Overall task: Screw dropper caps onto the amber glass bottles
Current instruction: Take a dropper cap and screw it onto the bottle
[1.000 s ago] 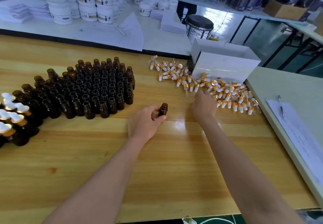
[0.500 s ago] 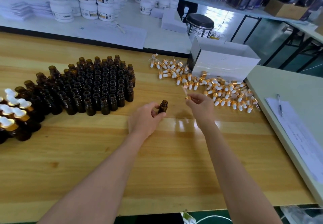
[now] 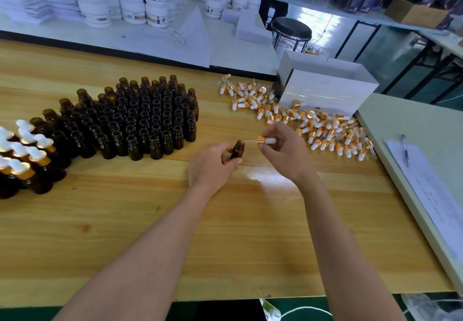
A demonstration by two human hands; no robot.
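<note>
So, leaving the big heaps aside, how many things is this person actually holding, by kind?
Amber bottle: 1, gripped by the left hand
Dropper cap: 1, pinched by the right hand
Total: 2

Wooden table (image 3: 225,233) as I view it: uncapped amber bottles (image 3: 140,120) massed at ten o'clock, capped bottles (image 3: 22,160) at nine, loose dropper caps (image 3: 313,125) at two, white box (image 3: 325,95) just beyond them at one.
</note>
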